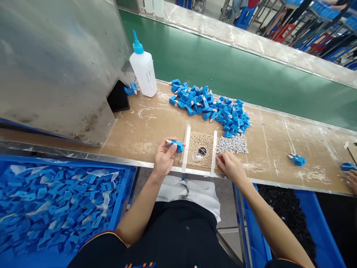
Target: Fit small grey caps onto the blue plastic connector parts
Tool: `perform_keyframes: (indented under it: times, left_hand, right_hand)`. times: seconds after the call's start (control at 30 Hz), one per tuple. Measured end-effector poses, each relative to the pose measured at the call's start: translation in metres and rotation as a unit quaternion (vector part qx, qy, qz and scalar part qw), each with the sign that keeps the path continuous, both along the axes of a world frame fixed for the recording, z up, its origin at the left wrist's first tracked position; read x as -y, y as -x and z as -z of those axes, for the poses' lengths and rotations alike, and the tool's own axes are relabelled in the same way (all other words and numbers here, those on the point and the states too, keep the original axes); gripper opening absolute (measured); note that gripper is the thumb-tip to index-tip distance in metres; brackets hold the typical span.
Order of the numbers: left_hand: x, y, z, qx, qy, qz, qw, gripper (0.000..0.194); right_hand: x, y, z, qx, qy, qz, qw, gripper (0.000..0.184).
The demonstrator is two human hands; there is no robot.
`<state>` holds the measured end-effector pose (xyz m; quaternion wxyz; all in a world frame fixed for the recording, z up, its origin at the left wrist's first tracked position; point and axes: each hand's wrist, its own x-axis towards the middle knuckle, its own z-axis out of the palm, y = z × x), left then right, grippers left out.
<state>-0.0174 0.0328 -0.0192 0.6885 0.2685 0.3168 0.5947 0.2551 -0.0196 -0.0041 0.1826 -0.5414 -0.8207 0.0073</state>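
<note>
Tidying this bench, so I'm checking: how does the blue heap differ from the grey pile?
The heap of blue plastic parts is bright and angular, the pile of small grey pellets dull and granular. Each blue part is far bigger than a pellet, and the heap spreads wider. Both lie loose on the tan bench board.

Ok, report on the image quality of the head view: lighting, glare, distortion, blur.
Head view: bright, fairly even light with soft shadows; faint sheen on the dull steel panel; wide-angle distortion slants and bends the steel edge of the tan workbench; the blue plastic part in the left hand stays sharp, no obvious motion blur.
</note>
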Motion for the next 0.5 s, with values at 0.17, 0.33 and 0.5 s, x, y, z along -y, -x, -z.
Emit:
perform_keyframes:
  times: [0.17,0.33,0.5]
  left_hand:
    - [-0.0001,-0.0005,-0.0025,-0.015,0.002,0.028,1.000,0.040]
    - [0.0006,-0.0009,-0.0015,-0.030,-0.005,0.035,0.999,0.040]
    - [0.0023,-0.0014,-0.0016,-0.032,-0.015,0.025,0.999,0.041]
  right_hand:
    - [-0.0015,-0.0006,-0.0023,0.025,0.006,-0.016,1.000,0.021]
    - [-0.0050,-0.0044,-0.0059,0.032,0.048,-0.012,0.998,0.025]
    - [-0.0081,-0.0043,-0.0087,0.039,0.067,-0.025,0.997,0.026]
